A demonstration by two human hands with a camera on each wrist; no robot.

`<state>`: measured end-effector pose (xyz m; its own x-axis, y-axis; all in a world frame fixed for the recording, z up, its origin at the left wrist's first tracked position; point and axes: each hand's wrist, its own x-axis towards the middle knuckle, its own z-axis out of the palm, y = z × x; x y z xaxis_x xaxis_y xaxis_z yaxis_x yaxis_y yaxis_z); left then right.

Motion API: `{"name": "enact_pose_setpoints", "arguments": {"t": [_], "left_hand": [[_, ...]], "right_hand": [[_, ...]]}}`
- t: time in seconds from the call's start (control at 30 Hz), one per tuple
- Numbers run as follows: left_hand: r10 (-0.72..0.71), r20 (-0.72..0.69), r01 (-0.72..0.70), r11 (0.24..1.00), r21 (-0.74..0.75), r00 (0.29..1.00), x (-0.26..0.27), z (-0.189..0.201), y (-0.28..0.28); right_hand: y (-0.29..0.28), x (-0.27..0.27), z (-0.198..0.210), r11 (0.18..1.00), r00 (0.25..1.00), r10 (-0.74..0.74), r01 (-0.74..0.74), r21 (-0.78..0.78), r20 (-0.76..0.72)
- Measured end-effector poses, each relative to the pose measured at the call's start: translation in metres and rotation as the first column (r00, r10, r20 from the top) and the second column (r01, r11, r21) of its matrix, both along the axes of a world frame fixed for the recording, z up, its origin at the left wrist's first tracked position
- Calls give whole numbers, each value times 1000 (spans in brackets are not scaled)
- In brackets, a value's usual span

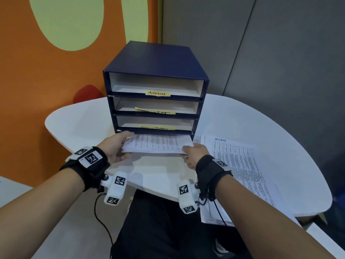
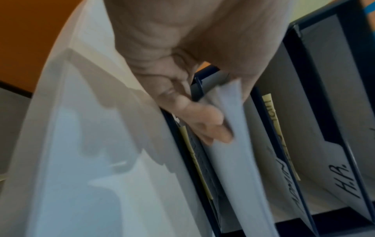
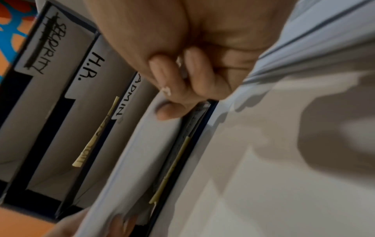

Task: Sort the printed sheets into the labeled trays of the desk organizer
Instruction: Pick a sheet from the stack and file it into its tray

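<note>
A dark blue desk organizer (image 1: 155, 60) with stacked trays stands on the white table (image 1: 80, 120); yellow notes label the tray fronts, the top one reading ADMIN (image 1: 157, 93). Both hands hold a bundle of printed sheets (image 1: 158, 144) level at the mouth of the bottom tray, its far edge inside. My left hand (image 1: 116, 146) grips the bundle's left edge, thumb on top. My right hand (image 1: 194, 154) pinches its near right corner. In the left wrist view the fingers (image 2: 202, 121) curl under the sheets (image 2: 235, 144). In the right wrist view the fingers (image 3: 182, 89) clamp the sheets (image 3: 131, 152).
A second pile of printed sheets (image 1: 240, 174), headed SECURITY in handwriting, lies on the table to the right and overhangs the near edge. Orange and green wall stands behind on the left, grey panels on the right. My legs are under the table edge.
</note>
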<state>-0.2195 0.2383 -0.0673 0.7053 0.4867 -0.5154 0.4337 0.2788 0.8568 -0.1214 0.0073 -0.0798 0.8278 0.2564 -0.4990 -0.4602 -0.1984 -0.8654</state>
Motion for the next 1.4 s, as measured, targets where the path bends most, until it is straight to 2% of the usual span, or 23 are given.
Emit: {"name": "enact_pose_setpoints", "arguments": {"t": [0.03,0.1,0.2,0.27,0.4,0.5,0.57,0.63,0.7,0.77,0.87,1.0,1.07,1.23,1.4], "left_hand": [[-4,5,5,1000,-15,1000,-2,1,0],[52,73,-49,998,-49,996,-3,1,3],[162,239,-135,983,-122,958,-3,1,-3],[150,281,-128,987,-96,948,0,-4,-10],[90,214,-94,996,9,973,1,-4,-24],[91,163,-103,992,68,982,-1,-1,-23],[29,159,-40,997,70,987,-3,2,-20],[-43,188,45,999,-6,981,-2,2,-16],[-77,236,110,985,-132,969,-2,6,-16],[-99,254,146,974,-174,962,0,9,-17],[-97,236,137,978,-158,967,0,9,-18],[-115,200,141,983,-120,973,1,3,-15],[-145,175,161,983,-86,974,1,2,-15],[-200,106,209,975,-80,974,1,0,-19],[-238,79,243,969,-50,968,1,-1,-17]], "right_hand": [[3,0,1,999,999,-43,42,35,20],[9,-1,4,972,993,-116,110,208,14],[16,-1,2,885,985,-131,167,435,-111],[20,0,-5,899,982,-141,179,400,-122],[23,7,-18,953,969,-244,246,176,-34],[26,10,-17,971,977,-212,214,106,-29],[29,10,-17,981,986,-164,162,110,6],[32,11,-14,982,991,-121,112,150,54],[37,13,-14,963,998,-67,63,261,7],[41,13,-18,949,999,-1,13,314,-36],[42,8,-26,978,994,81,-95,188,80],[43,7,-31,996,955,84,-83,-16,283],[45,8,-30,982,912,149,-92,-165,383],[56,12,-26,907,866,354,-225,-357,354],[65,13,-9,886,878,382,-258,-386,289]]}}
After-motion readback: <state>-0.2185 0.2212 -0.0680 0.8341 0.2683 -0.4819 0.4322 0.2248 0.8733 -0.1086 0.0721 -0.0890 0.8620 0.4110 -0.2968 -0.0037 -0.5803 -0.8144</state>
